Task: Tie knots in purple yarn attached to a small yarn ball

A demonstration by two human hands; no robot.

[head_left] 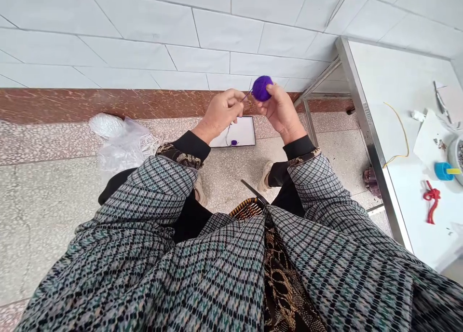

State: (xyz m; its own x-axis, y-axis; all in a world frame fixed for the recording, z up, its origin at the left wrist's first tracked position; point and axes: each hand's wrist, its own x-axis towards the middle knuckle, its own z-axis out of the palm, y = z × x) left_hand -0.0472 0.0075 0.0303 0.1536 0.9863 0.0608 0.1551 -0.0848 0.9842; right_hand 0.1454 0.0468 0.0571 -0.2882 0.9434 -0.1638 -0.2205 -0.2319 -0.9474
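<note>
My right hand holds a ball of purple yarn between thumb and fingers, out in front of me. From its left side a strand of yarn runs to my left hand, whose fingers are pinched shut on it. The strand's other end hangs below my left hand toward a small purple clump of yarn. That clump lies in a shallow white tray with a dark rim on the floor, partly hidden behind my left hand.
White skeins in clear plastic lie on the floor at left. A metal-edged table stands at right with a red knotted cord, yellow cord and blue cap. Dark-bladed scissors and a tiled wall also show.
</note>
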